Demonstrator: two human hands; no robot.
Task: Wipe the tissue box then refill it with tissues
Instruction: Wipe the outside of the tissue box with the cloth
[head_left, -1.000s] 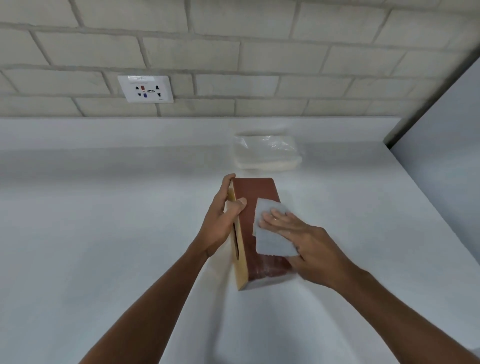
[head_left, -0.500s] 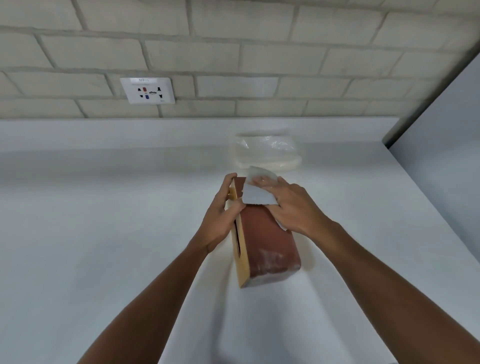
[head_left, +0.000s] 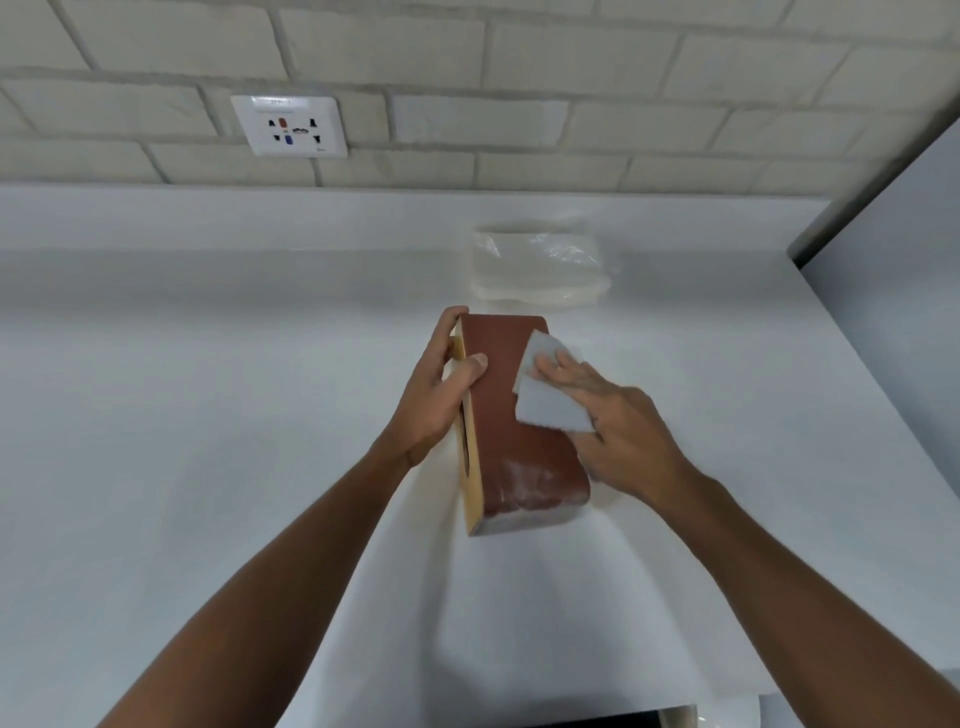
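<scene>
A brown tissue box (head_left: 514, 415) is stood on its side on the white counter (head_left: 208, 415), its pale wooden slotted face turned to the left; the box is gripped at its far end by the left hand (head_left: 441, 395), the thumb laid over the upper brown face and the fingers wrapped round the slotted side; a white cloth (head_left: 545, 395) is pressed flat against the right part of the upper face by the right hand (head_left: 618, 431), its fingers spread and extended over the cloth; a clear plastic pack of tissues (head_left: 540, 270) is seen just beyond the box, near the wall; a wall socket (head_left: 290, 126) is set in the pale brick wall (head_left: 571, 78) above.
</scene>
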